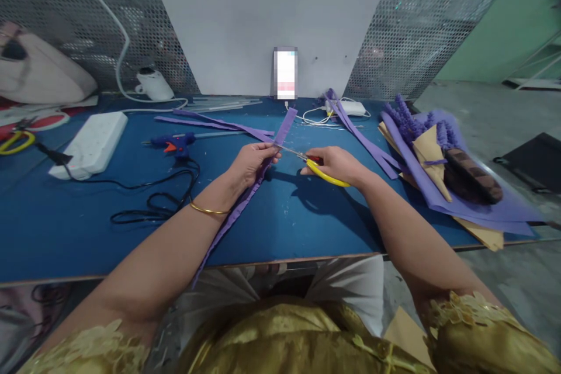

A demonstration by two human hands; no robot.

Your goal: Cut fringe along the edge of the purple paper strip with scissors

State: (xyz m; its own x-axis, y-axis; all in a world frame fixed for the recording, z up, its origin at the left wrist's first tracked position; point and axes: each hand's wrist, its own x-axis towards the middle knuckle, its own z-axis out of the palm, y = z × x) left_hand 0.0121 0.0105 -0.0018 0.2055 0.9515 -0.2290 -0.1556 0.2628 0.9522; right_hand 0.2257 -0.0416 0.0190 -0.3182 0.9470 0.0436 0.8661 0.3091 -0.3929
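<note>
My left hand (256, 162) pinches a long purple strip (286, 125) near its upper end; the rest of the strip trails down beside my forearm past the table's front edge. In my right hand (333, 165) is a pair of scissors (326, 175) with yellow handles. Their blades lie against the strip right at my left fingertips; whether the blades are parted is too small to tell. More purple strips (219, 123) lie behind my left hand, and others (362, 137) lie to the right of the scissors.
Left on the blue table (307, 222) lie a blue glue gun (173, 143) with a looping black cord, and a white power strip (94, 143). A phone (286, 73) leans on the back panel. Purple flowers and wrapping sheets (464, 210) fill the right end.
</note>
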